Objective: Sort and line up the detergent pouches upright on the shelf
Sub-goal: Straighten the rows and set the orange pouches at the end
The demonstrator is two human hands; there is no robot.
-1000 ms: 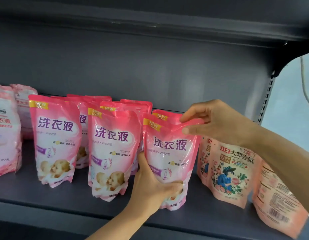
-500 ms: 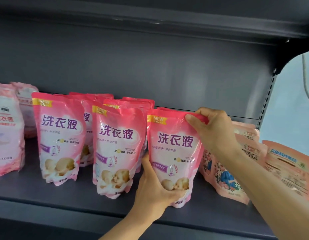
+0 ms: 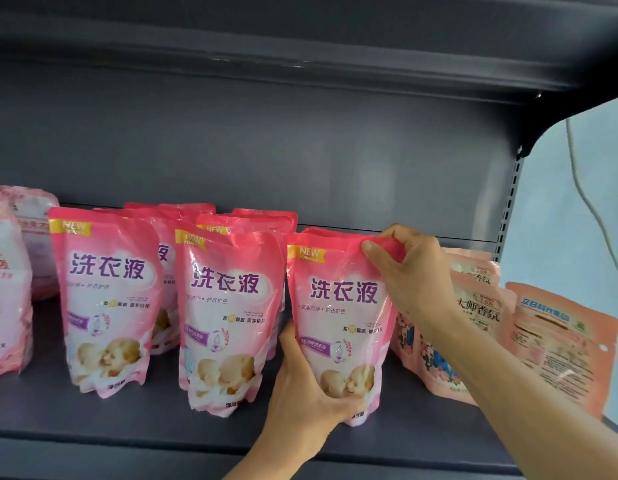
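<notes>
Setting third front-row pouch upright on shelf

Shelf carries two pink pouches standing in front, more behind, peach pouches leaning at right; the held pouch stands at the row's right end, left hand curled round its base, right hand pinching its top corner; next, I judge: square it with its neighbours, release gently so it does not tip

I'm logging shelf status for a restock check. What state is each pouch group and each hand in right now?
held pink pouch: upright on the shelf, gripped by both hands
left hand: holds the pouch's lower part
right hand: pinches its top corner
middle pink pouch: upright, untouched
left pink pouch: upright, untouched
salmon pouches: leaning, not lined up
pale pouches: at the left edge, partly cut off
</notes>
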